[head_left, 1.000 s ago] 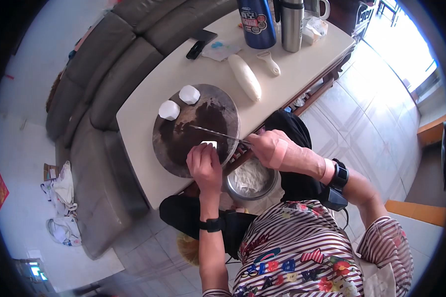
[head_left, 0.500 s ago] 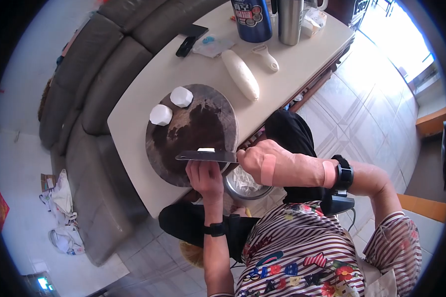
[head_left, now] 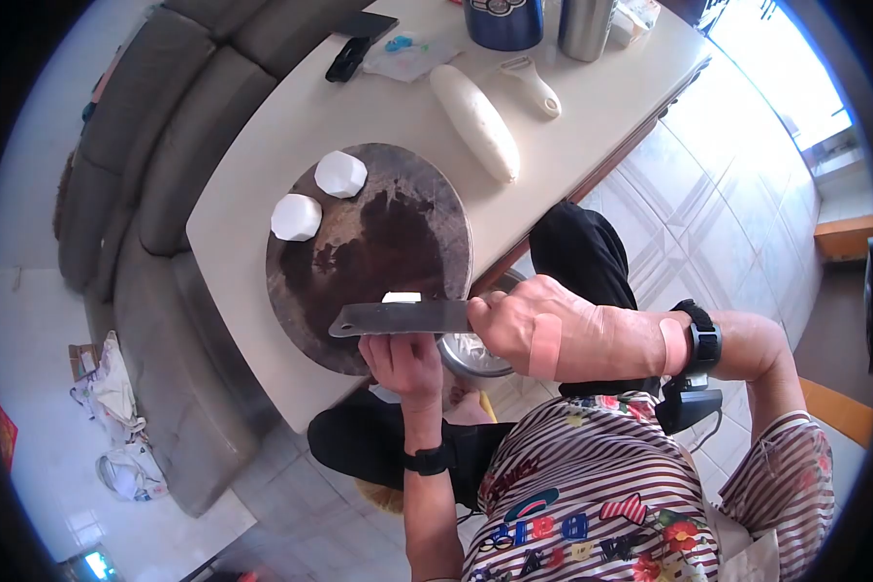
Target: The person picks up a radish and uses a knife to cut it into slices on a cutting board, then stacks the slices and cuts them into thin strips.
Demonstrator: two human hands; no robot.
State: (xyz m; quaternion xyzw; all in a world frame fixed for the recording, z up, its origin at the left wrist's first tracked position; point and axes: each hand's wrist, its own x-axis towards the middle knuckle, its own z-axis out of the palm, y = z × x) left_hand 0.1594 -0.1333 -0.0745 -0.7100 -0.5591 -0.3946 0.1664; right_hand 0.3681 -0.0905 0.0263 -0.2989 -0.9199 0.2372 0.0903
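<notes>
My right hand (head_left: 519, 325) is wrapped round the handle end of a cleaver (head_left: 398, 318). Its dark blade points left over the near part of a round wooden chopping board (head_left: 436, 184). Just past the blade a small part of a white radish piece (head_left: 402, 297) shows; the blade hides the rest. My left hand (head_left: 403, 367) is on the near side of the blade, fingers bent and close together at the radish piece, fingertips hidden. Two peeled white radish chunks, a nearer one (head_left: 296, 217) and a farther one (head_left: 340, 175), sit at the board's far left.
A whole white radish (head_left: 475, 123) and a peeler (head_left: 533, 87) lie on the table (head_left: 247, 194). Behind them stand a blue container (head_left: 504, 24) and a steel flask (head_left: 585, 27). A metal bowl (head_left: 470, 361) with white shreds is below the table edge. A grey sofa (head_left: 116, 175) runs along the left.
The blade now shows more of its flat side and sits slightly lower in view. The board and table have shifted up in view. A white bit now shows below my left hand.
</notes>
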